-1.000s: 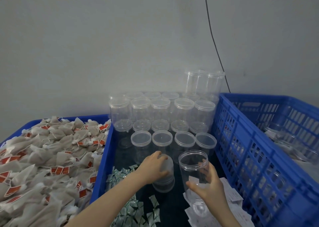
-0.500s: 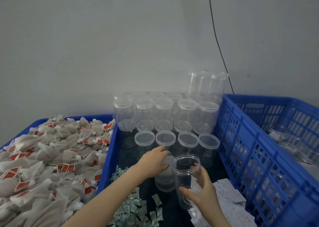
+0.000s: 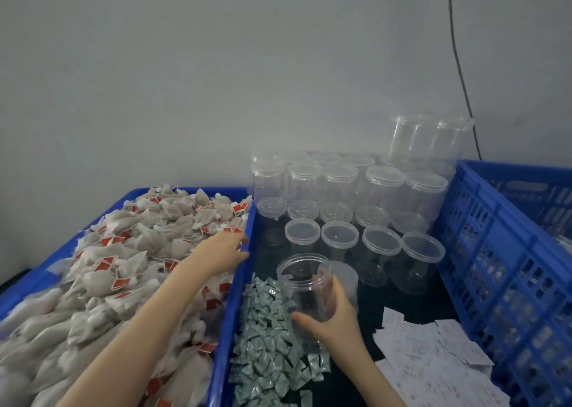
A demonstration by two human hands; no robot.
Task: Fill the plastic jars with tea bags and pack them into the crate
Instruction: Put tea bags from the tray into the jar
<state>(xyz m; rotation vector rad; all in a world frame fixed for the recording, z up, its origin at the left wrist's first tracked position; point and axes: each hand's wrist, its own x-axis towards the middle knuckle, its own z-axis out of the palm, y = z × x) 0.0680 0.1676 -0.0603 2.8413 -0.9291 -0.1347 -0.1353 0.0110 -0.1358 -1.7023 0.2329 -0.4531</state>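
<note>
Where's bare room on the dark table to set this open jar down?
A bare dark strip lies between the green packets and the white slips, behind your right hand. The lidded jars crowd the back.

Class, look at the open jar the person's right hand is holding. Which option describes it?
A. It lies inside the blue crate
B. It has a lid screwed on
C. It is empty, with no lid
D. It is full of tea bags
C: the right hand grips the clear plastic jar, whose open mouth shows nothing inside.
</note>
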